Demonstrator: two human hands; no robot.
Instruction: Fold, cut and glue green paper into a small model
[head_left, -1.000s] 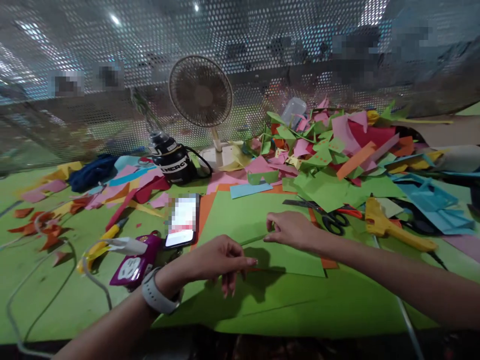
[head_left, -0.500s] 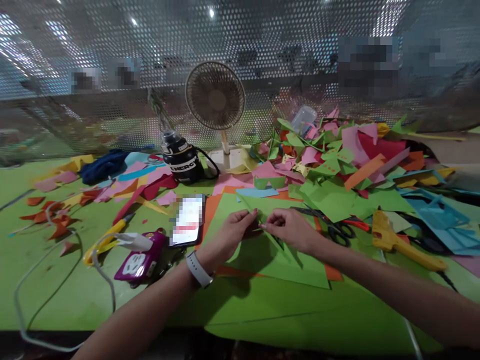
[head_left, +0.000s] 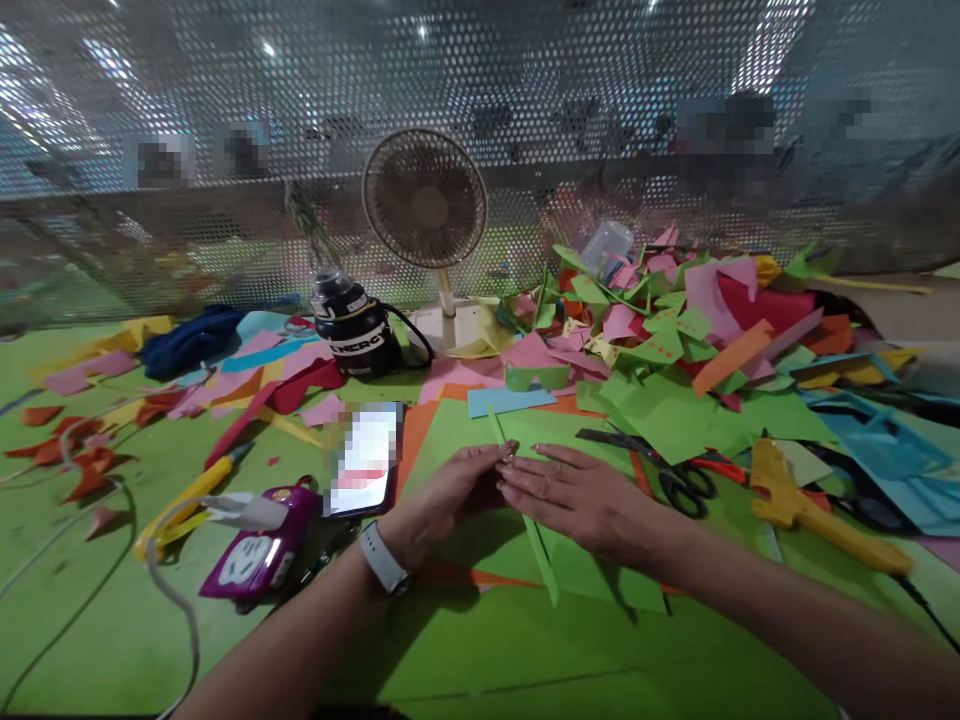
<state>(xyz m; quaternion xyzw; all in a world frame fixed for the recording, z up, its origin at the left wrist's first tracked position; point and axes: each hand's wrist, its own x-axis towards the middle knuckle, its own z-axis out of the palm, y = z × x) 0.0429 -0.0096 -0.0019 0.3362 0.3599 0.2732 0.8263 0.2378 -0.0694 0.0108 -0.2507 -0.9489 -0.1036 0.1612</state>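
A narrow green paper strip (head_left: 541,562) runs slantwise between my hands, its lower end sticking out toward me. My left hand (head_left: 454,495) is closed around its middle, thumb and fingertips together. Over the strip, my right hand (head_left: 585,500) has its fingers stretched out side by side, the tips meeting the left fingertips; its thumb is hidden. Below both hands lies a green paper sheet (head_left: 450,425) on top of an orange sheet (head_left: 420,430). Black-handled scissors (head_left: 682,490) rest partly on the sheet, right of my right hand.
Left of the sheets are a phone (head_left: 365,460), a purple case (head_left: 259,545) and a yellow-handled tool (head_left: 184,505). A black bottle (head_left: 360,335) and a fan (head_left: 426,205) stand behind. Coloured paper scraps (head_left: 637,310) heap at back right; a yellow glue gun (head_left: 825,510) lies right.
My right hand has gone from a pinch to outstretched fingers across the strip. The strip's lower end now shows more plainly. The view has tilted and shifted slightly.
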